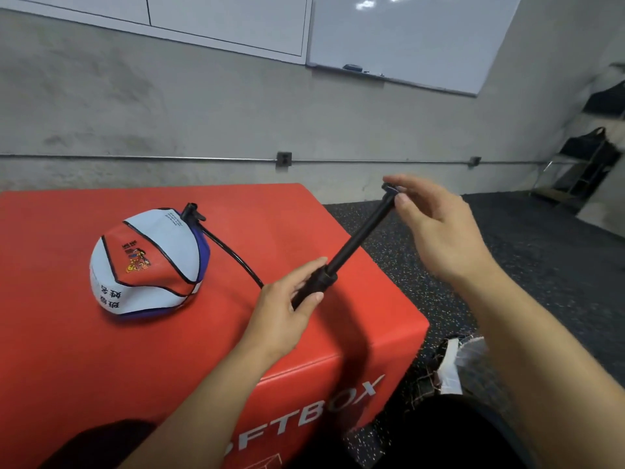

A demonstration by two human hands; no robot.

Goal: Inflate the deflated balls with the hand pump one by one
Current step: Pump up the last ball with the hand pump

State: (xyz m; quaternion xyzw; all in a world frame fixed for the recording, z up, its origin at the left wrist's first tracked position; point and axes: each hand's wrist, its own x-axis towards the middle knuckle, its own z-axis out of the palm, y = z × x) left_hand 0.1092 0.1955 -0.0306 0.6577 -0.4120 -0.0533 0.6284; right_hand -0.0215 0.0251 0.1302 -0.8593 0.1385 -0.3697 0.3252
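My left hand (291, 296) wraps and hides most of the black pump (355, 238) barrel; my right hand (436, 225) pinches its extended handle at two o'clock. The crumpled, glossy ball (148, 262) sags at ten o'clock on the red padded box (101, 367), a thin black hose (233, 255) curving between them.

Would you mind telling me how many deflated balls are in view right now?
1. The deflated ball lies on the left of the red box, joined to the pump's hose. Others may be out of view.
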